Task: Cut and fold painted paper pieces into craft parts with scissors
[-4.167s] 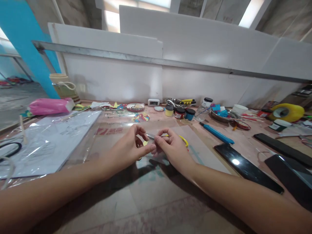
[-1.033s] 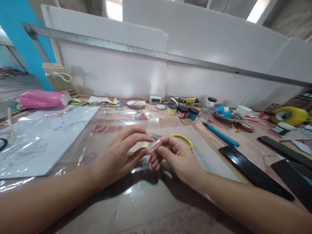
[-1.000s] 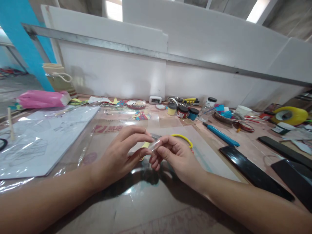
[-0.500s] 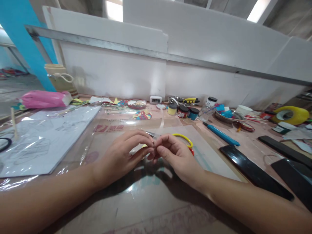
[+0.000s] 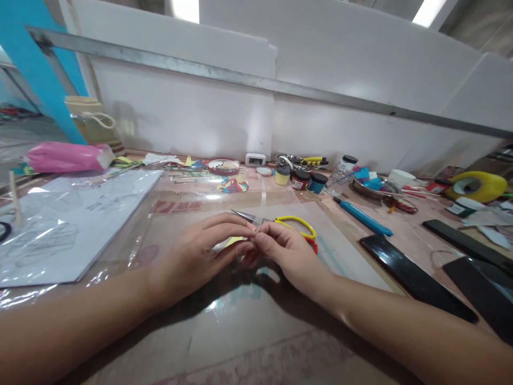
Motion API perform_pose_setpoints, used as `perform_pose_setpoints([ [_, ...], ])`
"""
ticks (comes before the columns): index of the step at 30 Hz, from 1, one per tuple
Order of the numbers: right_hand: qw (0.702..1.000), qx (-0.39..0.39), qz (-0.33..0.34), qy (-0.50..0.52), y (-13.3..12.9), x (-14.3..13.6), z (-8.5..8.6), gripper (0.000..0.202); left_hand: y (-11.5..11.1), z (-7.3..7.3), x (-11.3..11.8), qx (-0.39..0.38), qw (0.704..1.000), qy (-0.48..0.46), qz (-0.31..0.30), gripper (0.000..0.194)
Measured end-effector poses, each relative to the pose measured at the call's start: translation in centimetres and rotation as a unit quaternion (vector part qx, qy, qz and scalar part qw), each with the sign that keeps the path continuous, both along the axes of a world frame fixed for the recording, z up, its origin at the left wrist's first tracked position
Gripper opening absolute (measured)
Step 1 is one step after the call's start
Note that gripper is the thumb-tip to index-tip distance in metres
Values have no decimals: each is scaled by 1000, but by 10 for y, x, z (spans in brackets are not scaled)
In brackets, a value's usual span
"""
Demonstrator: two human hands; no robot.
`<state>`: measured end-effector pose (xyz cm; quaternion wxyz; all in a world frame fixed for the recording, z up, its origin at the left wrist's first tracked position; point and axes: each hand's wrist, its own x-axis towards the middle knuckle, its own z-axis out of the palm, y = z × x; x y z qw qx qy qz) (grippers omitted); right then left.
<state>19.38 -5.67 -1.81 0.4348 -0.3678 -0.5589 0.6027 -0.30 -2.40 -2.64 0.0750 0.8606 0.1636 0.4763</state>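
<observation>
My left hand [image 5: 208, 246] and my right hand [image 5: 286, 248] meet fingertip to fingertip over the middle of the table. Both are pinched closed around something tiny that their fingers hide; I cannot make out what it is. Just behind them lie scissors [image 5: 296, 219] with one yellow and one red handle, blades pointing left and partly covered by my right hand. A small yellow piece [image 5: 234, 240] shows beneath my left fingers, on the clear sheet [image 5: 192, 337] that covers the table.
White sheets with pencil drawings [image 5: 80, 224] lie at left, near a pink packet [image 5: 70, 156]. Paint jars [image 5: 300, 180] stand along the back. To the right are a blue cutter [image 5: 363, 215], a black phone-like slab [image 5: 417, 275] and yellow tape [image 5: 476, 186].
My fingertips have drawn slightly closer, with the right fingers straighter. The scissor blades show more clearly behind them. The whole view has shifted a little.
</observation>
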Motion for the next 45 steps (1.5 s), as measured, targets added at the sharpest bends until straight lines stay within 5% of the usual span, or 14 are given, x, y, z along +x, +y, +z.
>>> perform_pose_setpoints([
  [15,998,-50,7,26,4,0,-6,44,1,1,2,-50,999,12,-16,10],
  [21,999,-35,-6,34,2,-4,-8,29,4,-1,-1,-101,995,8,0,10],
  [45,1000,5,-13,25,-2,-3,-7,28,5,-1,1,-3,1000,14,-22,11],
])
